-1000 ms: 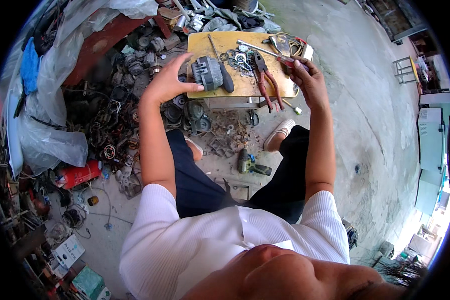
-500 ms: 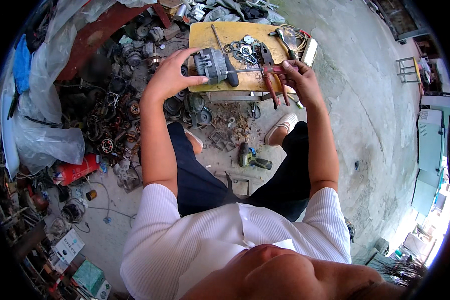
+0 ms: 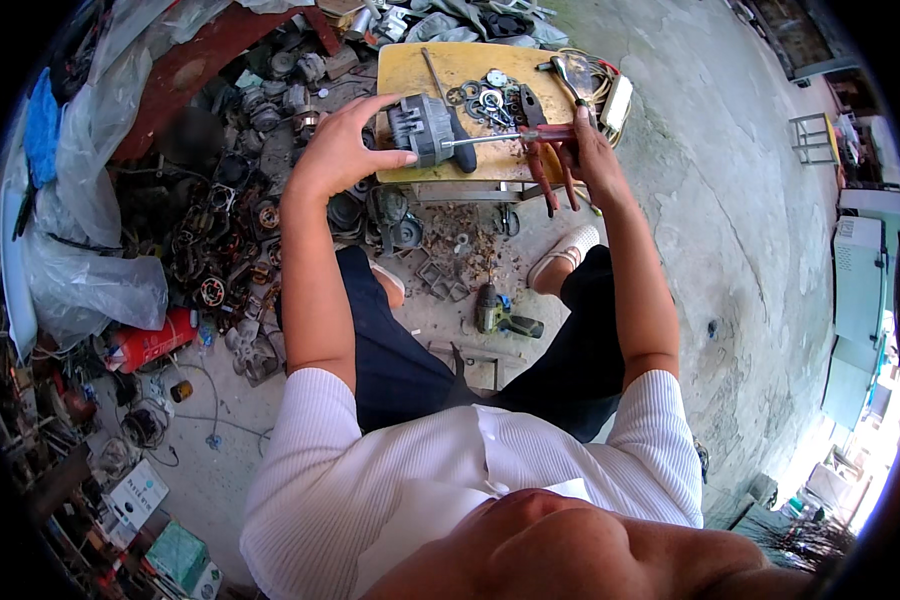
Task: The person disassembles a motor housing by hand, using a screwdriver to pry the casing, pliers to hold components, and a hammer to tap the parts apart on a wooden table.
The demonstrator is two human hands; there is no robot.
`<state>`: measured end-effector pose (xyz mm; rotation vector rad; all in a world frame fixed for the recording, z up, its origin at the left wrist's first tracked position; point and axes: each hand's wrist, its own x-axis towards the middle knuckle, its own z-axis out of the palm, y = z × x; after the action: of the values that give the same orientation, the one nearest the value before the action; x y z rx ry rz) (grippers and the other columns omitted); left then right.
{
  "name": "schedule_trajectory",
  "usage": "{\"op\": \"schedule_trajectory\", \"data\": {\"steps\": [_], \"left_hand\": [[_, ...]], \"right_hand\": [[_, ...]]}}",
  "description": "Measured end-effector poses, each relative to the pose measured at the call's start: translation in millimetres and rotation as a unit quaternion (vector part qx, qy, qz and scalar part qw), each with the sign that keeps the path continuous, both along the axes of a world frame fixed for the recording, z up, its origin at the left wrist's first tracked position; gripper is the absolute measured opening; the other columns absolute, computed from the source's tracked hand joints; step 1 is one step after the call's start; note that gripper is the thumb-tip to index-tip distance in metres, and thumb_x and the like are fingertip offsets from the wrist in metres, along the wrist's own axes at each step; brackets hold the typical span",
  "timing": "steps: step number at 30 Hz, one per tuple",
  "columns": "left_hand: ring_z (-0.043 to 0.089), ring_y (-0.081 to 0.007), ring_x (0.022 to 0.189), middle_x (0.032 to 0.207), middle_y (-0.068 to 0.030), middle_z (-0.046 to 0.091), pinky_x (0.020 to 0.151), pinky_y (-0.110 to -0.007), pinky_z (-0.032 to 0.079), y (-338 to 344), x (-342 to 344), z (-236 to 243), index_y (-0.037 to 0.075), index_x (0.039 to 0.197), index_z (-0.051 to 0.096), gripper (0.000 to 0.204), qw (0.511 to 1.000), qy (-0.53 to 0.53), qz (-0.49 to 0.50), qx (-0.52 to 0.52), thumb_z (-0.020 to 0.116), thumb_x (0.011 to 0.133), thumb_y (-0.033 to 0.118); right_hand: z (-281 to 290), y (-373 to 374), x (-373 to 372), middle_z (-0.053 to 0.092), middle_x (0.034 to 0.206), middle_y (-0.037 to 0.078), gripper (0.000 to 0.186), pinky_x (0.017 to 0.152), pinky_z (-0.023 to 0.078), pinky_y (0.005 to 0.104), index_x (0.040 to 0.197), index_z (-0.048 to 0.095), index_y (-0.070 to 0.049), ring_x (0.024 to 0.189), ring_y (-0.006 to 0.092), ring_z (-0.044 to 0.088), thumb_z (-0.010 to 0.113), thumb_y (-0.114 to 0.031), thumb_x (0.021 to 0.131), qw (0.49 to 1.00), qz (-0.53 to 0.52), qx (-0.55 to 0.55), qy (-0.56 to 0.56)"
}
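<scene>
My left hand (image 3: pixel 348 155) is wrapped round a grey finned metal motor housing (image 3: pixel 420 131) over the left part of a yellow table (image 3: pixel 402 62). My right hand (image 3: pixel 592 160) grips the red handle of a screwdriver (image 3: pixel 500 139), whose shaft runs left with its tip at the housing's right side. Beneath the shaft a second screwdriver (image 3: pixel 462 148) with a dark handle lies on the table. Red-handled pliers (image 3: pixel 536 115) lie beside my right hand, handles hanging past the near edge. Washers, rings and small metal parts (image 3: pixel 490 100) are spread behind the screwdriver.
A ratchet wrench (image 3: pixel 568 80), coiled cable and a white power strip (image 3: pixel 618 105) are at the table's right end. A cordless drill (image 3: pixel 505 314) lies on the floor between my feet. Heaped motor parts (image 3: pixel 215 215) and a red metal case (image 3: pixel 155 338) fill the left.
My right hand has turned about the screwdriver handle, its fingers now pointing more upward. The left hand and the housing have stayed in place.
</scene>
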<state>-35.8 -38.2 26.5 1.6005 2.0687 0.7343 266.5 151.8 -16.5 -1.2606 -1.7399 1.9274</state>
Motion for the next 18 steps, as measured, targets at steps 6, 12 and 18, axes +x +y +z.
{"op": "schedule_trajectory", "data": {"steps": [6, 12, 18], "left_hand": [[0.049, -0.0322, 0.13, 0.139, -0.0177, 0.053, 0.109, -0.04, 0.038, -1, -2, -2, 0.012, 0.136, 0.054, 0.081, 1.0, -0.002, -0.005, 0.007, 0.086, 0.065, 0.034], [0.047, -0.0329, 0.131, 0.141, -0.0171, 0.051, 0.11, -0.041, 0.036, 1, 0, 1, 0.013, 0.137, 0.054, 0.082, 1.0, 0.001, -0.001, -0.008, 0.086, 0.065, 0.033], [0.046, -0.0337, 0.132, 0.141, -0.0172, 0.05, 0.11, -0.041, 0.036, 1, -3, -3, 0.014, 0.137, 0.054, 0.083, 1.0, -0.003, -0.009, -0.008, 0.086, 0.063, 0.032]], "right_hand": [[9, -1, 4, 0.059, 0.096, -0.003, 0.027, 0.072, 0.046, 0.021, 0.119, 0.057, -0.012, 0.087, 0.0057, 0.055, 0.046, -0.032, 0.104, 0.996, 0.015, 0.06, 0.066], [4, -3, -3, 0.063, 0.104, 0.004, 0.027, 0.079, 0.05, 0.0238, 0.116, 0.057, -0.007, 0.095, 0.0101, 0.06, 0.055, -0.029, 0.101, 0.978, -0.125, -0.085, 0.144], [-21, -24, -14, 0.062, 0.106, 0.009, 0.027, 0.085, 0.056, 0.025, 0.118, 0.054, -0.004, 0.097, 0.0164, 0.062, 0.054, -0.025, 0.101, 0.919, -0.218, -0.184, 0.272]]}}
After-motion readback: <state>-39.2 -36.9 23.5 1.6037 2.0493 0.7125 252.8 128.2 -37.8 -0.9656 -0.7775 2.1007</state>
